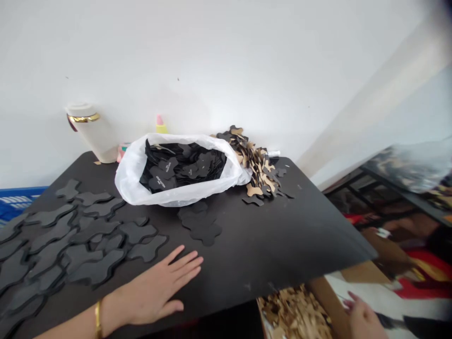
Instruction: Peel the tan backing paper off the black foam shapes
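Observation:
My left hand [155, 292] lies palm down over the black table [268, 245], fingers spread and nothing in it. Just left of it are dark wavy-edged pieces [93, 263] in overlapping rows. My right hand [365, 318] is low at the right, beyond the table's front edge, beside a cardboard box [330, 301] of tan pieces [296, 313]. Its fingers are curled and blurred; what they hold, if anything, is hidden. Black pieces [183, 167] fill a white plastic bag [130, 172] at the table's back. Several dark flat pieces [201, 226] lie in front of the bag.
A heap of black and tan pieces [259, 167] rests right of the bag. A white tumbler [93, 134] with a gold band stands at the back left, by the wall. At the far left is a blue crate [17, 202]. Shelving [406, 197] and red items fill the right side.

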Tool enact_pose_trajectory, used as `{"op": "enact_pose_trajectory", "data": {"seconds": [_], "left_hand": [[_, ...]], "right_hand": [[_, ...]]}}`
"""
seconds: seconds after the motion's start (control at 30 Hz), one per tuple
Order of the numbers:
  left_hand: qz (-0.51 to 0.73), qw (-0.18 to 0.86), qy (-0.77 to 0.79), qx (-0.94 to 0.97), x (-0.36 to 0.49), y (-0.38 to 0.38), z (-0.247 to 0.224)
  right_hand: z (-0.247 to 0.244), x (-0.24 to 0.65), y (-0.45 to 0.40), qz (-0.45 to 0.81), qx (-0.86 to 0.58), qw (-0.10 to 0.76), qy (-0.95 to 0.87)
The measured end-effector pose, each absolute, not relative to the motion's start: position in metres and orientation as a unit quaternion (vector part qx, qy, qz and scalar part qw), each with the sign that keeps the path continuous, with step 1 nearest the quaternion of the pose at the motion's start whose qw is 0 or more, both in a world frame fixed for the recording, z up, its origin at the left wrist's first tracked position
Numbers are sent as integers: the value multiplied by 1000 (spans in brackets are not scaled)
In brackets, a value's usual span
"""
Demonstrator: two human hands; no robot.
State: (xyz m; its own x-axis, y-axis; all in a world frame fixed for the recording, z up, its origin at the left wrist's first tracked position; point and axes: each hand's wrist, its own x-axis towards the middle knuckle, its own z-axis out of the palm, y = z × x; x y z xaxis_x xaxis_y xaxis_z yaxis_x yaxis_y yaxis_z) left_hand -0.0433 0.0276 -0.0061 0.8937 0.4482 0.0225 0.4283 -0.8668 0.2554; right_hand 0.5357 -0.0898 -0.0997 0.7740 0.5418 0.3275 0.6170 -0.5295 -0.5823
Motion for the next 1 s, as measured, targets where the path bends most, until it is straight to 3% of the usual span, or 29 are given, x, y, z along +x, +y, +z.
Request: {"op": "enact_pose_trajectory", "data": {"seconds": [0.1, 0.23, 0.37, 0.5, 0.67, 0.83, 1.0], "left_hand": [[25, 106, 263, 959, -81, 37, -3], [16, 38, 275, 961, -105, 40, -3], [101, -71, 331, 936, -80, 31, -3], [167, -47, 336, 926, -42, 23, 5], [276, 36, 360, 890, -1, 16, 8], [341, 99, 360, 863, 43, 14, 5], [386, 196, 385, 815, 51, 15, 3]], "right_hand": [[-61, 486, -47, -72, -852, 385, -348], [-16, 405, 50, -44, -712, 431, -552], [6, 363, 154, 37, -730, 335, -595], [19, 356, 210, 81, -732, 295, -609], [28, 326, 173, 175, -689, 287, -642], [17, 260, 73, 567, -572, 327, -495], [8, 226, 26, 684, -505, 317, -421]]}}
